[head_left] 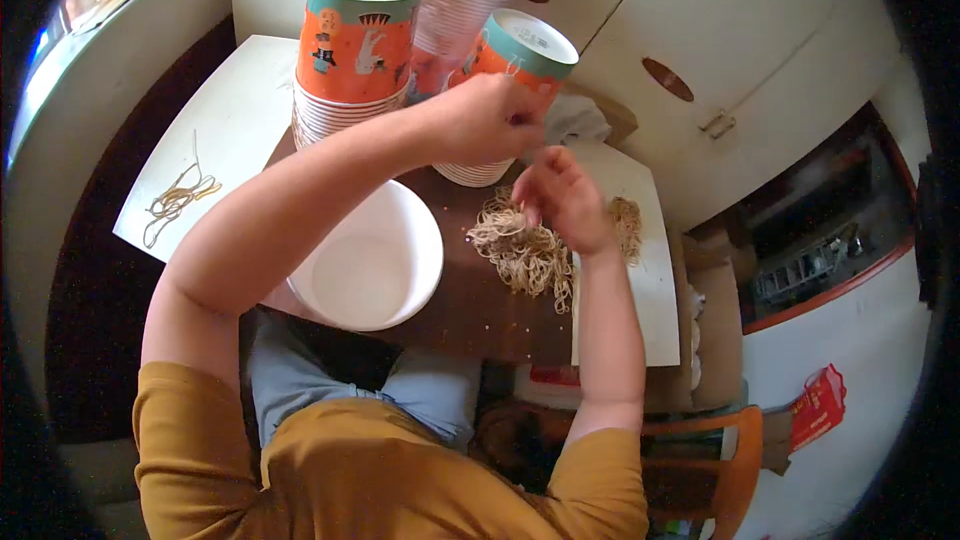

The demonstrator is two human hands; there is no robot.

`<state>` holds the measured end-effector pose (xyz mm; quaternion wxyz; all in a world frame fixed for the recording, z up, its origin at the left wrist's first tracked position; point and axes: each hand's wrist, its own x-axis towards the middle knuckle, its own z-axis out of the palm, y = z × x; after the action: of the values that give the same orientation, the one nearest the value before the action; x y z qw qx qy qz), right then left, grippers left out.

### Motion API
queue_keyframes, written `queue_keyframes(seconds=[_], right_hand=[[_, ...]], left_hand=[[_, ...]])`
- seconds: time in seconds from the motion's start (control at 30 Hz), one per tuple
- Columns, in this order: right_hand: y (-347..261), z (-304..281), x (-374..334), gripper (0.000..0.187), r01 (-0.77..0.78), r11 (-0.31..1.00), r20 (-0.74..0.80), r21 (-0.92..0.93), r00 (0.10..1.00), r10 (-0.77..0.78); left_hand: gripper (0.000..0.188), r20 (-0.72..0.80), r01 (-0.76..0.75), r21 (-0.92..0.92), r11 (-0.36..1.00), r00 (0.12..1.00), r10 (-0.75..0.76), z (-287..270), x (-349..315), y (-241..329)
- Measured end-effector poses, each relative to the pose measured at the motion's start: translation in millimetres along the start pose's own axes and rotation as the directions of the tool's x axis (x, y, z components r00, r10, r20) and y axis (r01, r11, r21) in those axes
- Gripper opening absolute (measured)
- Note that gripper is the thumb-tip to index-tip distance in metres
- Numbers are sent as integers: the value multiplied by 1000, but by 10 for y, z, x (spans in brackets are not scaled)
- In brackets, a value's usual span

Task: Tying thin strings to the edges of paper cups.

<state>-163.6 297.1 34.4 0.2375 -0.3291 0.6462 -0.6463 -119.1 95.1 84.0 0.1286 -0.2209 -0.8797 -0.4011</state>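
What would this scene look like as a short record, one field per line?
Left hand: in front of the right bucket stack; grip unclear
Right hand: beside the left hand, over the edge of a beige string pile; grip unclear
Stacking: orange-and-green buckets, bottoms up; left bucket stack also
Near the body: white bucket, open side up
Loose strings: on the table's white left side
Table: dark brown middle, white sides

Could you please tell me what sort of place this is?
Most likely a room in a home, perhaps doubling as a workspace: it has white cupboard doors, a wooden chair and a table bearing stacked buckets.
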Motion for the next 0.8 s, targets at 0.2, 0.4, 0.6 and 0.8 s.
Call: queue_keyframes(seconds=[0.2,0.4,0.6,0.8], right_hand=[[1157,-231,-102,14,-49,840,-201,-540,977,-73],[588,-312,-320,34,-408,-94,-418,-908,861,291],[-926,760,-415,81,409,909,-39,80,912,-408],[-670,1234,-478,44,80,995,45,56,996,-83]], left_hand=[[23,-400,-106,-229,968,916,6,-737,31,527],[26,-189,69,44,997,980,-59,-1499,-352,1129],[15,247,-467,432,771,884,397,-658,-658,995],[12,162,-28,-7,1000,986,29,-599,-1080,800]])
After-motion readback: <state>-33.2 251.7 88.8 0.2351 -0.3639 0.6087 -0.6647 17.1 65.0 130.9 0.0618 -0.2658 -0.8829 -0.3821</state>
